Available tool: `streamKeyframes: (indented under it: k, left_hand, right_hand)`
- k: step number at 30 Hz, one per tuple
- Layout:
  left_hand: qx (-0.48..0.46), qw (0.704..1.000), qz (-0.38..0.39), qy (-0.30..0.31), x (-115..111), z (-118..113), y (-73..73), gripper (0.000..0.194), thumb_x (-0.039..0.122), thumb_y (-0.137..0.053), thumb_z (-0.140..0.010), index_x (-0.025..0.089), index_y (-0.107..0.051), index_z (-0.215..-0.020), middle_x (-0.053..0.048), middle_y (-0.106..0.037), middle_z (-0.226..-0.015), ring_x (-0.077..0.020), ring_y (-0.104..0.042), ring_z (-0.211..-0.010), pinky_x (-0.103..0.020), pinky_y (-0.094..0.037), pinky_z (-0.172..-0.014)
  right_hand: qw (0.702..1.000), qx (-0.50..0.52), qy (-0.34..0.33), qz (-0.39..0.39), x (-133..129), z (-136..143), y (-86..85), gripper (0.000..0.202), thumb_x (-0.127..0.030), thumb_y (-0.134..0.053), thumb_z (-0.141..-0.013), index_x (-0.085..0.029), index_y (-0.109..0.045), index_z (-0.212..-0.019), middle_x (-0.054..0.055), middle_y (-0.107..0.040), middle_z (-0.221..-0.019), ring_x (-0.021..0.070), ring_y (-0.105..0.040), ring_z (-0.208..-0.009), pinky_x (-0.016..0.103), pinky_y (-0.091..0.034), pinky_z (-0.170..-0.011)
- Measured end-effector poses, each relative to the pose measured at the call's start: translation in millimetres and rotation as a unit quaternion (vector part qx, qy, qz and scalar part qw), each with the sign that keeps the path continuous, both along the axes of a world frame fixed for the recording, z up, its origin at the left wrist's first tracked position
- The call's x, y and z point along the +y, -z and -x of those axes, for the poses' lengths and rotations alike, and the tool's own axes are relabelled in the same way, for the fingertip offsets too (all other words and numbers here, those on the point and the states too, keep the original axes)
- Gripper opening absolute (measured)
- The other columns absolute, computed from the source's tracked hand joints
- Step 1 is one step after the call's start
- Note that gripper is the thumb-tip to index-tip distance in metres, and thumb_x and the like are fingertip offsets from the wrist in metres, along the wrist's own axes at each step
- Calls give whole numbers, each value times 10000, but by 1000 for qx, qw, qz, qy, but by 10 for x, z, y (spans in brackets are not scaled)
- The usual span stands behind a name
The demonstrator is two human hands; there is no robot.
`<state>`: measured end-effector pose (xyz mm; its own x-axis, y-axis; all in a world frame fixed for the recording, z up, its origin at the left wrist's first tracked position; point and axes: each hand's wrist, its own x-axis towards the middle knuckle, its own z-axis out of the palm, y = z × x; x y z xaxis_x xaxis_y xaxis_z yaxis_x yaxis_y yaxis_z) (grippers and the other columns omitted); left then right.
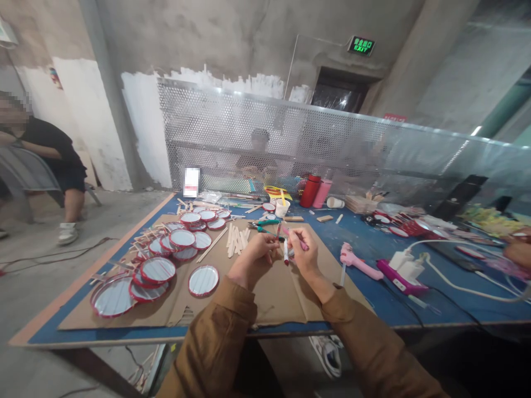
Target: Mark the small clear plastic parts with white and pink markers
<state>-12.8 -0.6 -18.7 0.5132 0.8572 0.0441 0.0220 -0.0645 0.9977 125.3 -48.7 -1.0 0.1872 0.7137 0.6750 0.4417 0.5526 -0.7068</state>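
Note:
Over the cardboard sheet (269,304), my left hand (259,257) is closed, pinching something small that I cannot make out. Close to its right, my right hand (305,251) has its fingers wrapped round a pink tool or pen (303,245). A white marker with a red end (286,253) lies between the hands. Green-handled pliers (267,223) rest just beyond them. Wooden sticks (237,241) lie to the left of my left hand. One round white disc with a red rim (203,281) sits alone, beside a pile of similar discs (158,270).
A pink glue gun (360,262) and a purple power strip (400,277) lie at the right. Behind stand a white cup (282,208), a red bottle (310,190) and a perforated metal screen (232,132). Another person's hand (518,253) shows at the right edge.

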Motion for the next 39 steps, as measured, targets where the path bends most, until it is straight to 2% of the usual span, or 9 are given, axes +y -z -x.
streamKeyframes:
  k: [8, 14, 23, 29, 39]
  left_hand:
    - [-48, 998, 9, -25, 20, -55, 114, 159, 240, -686, -722, 91, -640, -756, 15, -536, -472, -60, -461, -339, -187, -350, -415]
    - [-5, 1000, -5, -16, 39, -33, 82, 148, 229, -632, -757, 84, -634, -786, 4, -561, -510, -76, -476, -321, -182, -293, -360]
    - [13, 1000, -1, -27, -30, -17, -30, 125, 213, -652, -738, 92, -631, -762, 19, -537, -492, -84, -478, -332, -197, -314, -378]
    - [6, 1000, 6, -20, 7, -14, -6, 154, 231, -690, -718, 92, -629, -739, 13, -531, -464, -93, -479, -323, -199, -305, -374]
    - [5, 1000, 5, -27, -8, -20, -4, 99, 192, -632, -751, 97, -614, -734, 9, -534, -475, -82, -466, -328, -194, -305, -374]
  right_hand:
    - [1000, -3, -9, 7, -53, 33, -45, 237, -400, -507, -857, -195, -536, -741, -41, -515, -535, 101, -489, -473, 216, -410, -494]
    - [1000, -4, -13, 9, -46, 25, -36, 232, -393, -506, -856, -200, -530, -731, -43, -516, -541, 101, -507, -470, 219, -422, -498]
    - [1000, -3, -20, 17, -62, 39, -44, 239, -398, -496, -857, -201, -522, -724, -48, -489, -517, 98, -473, -455, 222, -411, -488]
    - [999, -13, -18, 24, -56, 31, -33, 260, -422, -494, -863, -201, -521, -728, -46, -491, -519, 100, -469, -458, 228, -402, -494]
    - [999, -36, -15, 29, -37, 16, -2, 263, -406, -496, -859, -202, -510, -694, -51, -478, -511, 93, -450, -451, 218, -387, -485]
